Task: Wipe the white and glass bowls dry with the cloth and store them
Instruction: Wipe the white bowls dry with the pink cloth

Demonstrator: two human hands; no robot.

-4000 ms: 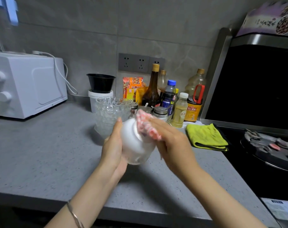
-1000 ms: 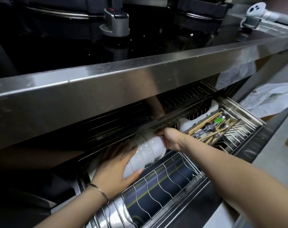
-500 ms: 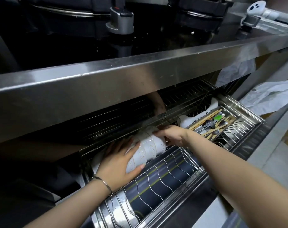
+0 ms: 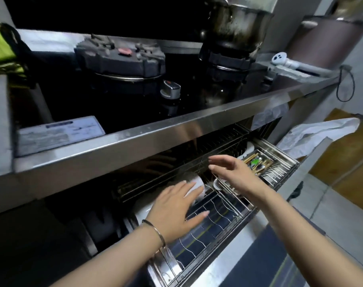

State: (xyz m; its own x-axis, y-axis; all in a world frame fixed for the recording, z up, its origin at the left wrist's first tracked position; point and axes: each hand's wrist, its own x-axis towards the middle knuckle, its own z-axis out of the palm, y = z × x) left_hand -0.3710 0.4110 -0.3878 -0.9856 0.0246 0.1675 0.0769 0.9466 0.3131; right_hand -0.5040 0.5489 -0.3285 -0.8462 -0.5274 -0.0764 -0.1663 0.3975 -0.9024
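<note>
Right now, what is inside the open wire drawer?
White bowls on their sides, and chopsticks and cutlery in the right compartment. The left hand covers part of the bowls; the back of the drawer is hidden.

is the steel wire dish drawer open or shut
Open: the steel wire dish drawer juts out past the stove's front edge, white bowls showing.

On the black cooktop (image 4: 114,112) a blackened pot (image 4: 236,23) sits at its right rear, a silver knob (image 4: 170,90) stands near its front edge, and a cutlery tray (image 4: 259,162) of chopsticks lies below its right end.
</note>
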